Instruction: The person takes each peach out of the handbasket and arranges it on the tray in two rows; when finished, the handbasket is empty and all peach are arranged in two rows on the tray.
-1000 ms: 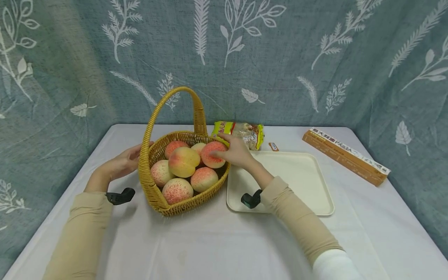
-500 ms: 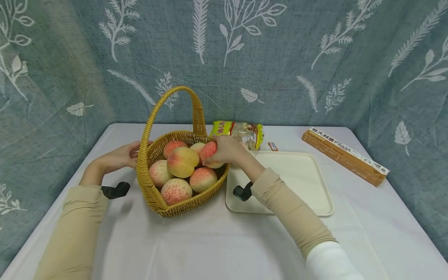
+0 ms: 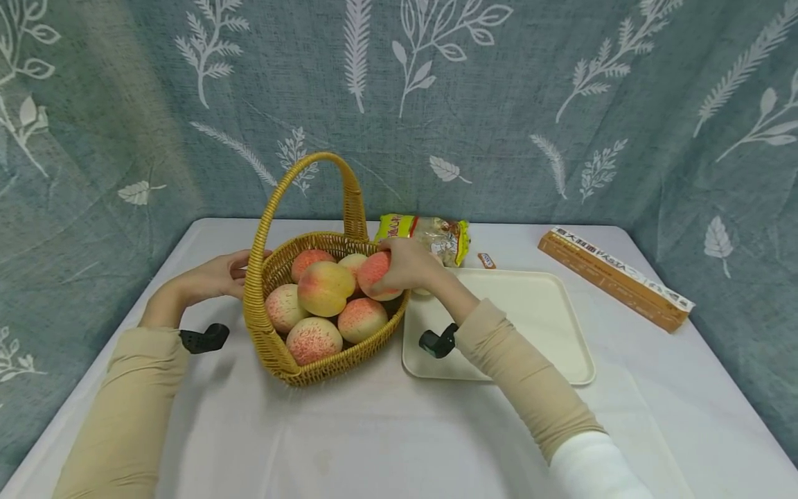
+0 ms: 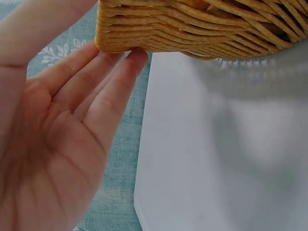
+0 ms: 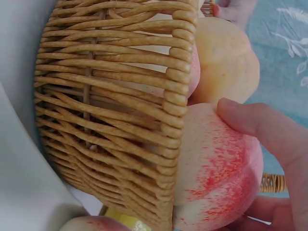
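A wicker basket (image 3: 346, 362) with a tall arched handle (image 3: 274, 208) holds several red-and-cream peaches, with a yellowish peach (image 3: 325, 287) on top. At its right rim, my right hand (image 3: 411, 267) grips a red-blushed peach (image 5: 216, 168); in the right wrist view the thumb presses its upper side and the other fingers reach behind it. My left hand (image 3: 212, 281) is at the basket's left side. In the left wrist view its fairly straight fingers (image 4: 110, 101) touch the wickerwork, with the fingertips partly hidden.
A cream tray (image 3: 517, 326) lies right of the basket, partly under the right forearm. Another peach (image 5: 94, 224) shows outside the basket, mostly hidden by the right hand in the head view. Behind are a yellow-ended clear food packet (image 3: 436, 235), a small orange sachet (image 3: 487, 260) and a long pasta box (image 3: 614, 277).
My right hand has shifted slightly left over the rim peach and closed around it, covering more of it. The left hand stays at the basket with hardly any movement.
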Motion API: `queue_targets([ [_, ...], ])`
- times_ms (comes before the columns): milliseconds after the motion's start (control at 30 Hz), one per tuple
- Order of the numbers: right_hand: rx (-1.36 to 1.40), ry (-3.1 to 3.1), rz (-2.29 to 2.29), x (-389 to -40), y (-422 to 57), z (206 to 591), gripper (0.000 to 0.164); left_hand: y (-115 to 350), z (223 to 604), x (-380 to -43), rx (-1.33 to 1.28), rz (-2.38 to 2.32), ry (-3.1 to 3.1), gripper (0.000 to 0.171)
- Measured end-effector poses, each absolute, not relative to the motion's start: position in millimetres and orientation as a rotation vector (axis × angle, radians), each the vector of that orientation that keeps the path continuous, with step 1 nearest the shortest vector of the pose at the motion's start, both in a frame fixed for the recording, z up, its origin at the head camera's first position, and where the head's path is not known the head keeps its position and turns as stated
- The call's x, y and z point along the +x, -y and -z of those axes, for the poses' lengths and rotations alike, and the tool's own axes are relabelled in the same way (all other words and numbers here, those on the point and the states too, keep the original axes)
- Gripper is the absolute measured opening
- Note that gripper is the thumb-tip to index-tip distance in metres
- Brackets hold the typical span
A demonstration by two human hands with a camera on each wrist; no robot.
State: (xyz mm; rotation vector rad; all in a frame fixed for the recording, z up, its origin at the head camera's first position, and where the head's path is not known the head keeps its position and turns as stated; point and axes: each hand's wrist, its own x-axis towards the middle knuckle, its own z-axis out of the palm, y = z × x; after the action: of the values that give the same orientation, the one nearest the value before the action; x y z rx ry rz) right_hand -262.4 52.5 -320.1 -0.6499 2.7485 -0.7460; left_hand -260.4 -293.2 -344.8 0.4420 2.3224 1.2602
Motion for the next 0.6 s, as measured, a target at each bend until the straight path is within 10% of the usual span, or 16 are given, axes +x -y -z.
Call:
queue_targets([
  [600, -0.680, -2.650, 1.182, -259.5, -95.1, 327.9, 0.070, 293.9, 346.8, -260.5, 0.489, -1.241, -2.375, 0.087],
])
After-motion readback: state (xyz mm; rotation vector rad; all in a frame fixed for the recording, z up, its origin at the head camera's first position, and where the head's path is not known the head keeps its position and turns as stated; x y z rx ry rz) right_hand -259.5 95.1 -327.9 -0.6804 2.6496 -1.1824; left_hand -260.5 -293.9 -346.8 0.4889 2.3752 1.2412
